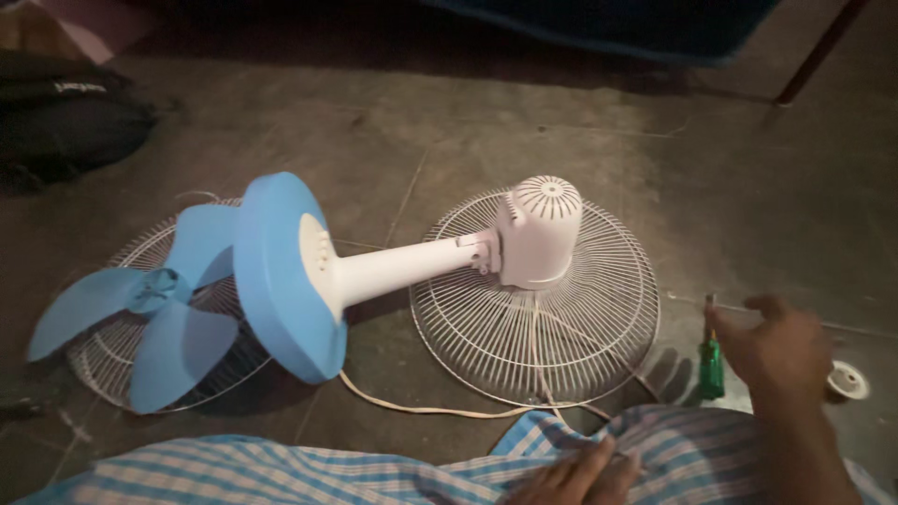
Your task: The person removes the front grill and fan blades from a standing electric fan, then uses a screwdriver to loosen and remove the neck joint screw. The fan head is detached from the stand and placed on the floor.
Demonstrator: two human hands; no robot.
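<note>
A: Status on the screwdriver [713,360]?

B: Green-handled, seen lying on the floor [748,187] at the right, just beside the wire guard [599,309]. Not lifted. The right hand [776,351] is held just over it, fingers spread wide, nothing gripped; contact with the handle cannot be told

A: Left hand?

B: The left hand [575,477] is rested flat on the checked cloth [281,472] over the lap, bottom edge of view. Grip loose, nothing held

A: Fan state?

B: Judged largely stripped down. The fan body [412,262] is laid on its side: white motor housing [541,229] face down on the one wire guard, white stem running left to the round blue base [281,276], which is tipped up on edge. The blue blade [140,313] is already off the motor and is laid on a second wire guard [122,374] at the far left. A pale cord [421,409] is trailed across the floor towards the lap

A: What is left?

B: Motor housing seen closed, stem and base not separated. Whether any screws are out cannot be told

A: Anything else near the right hand?

B: A small white round cap [847,381], on the floor just right of it. A dark bag [65,122] is well apart, top left
</note>
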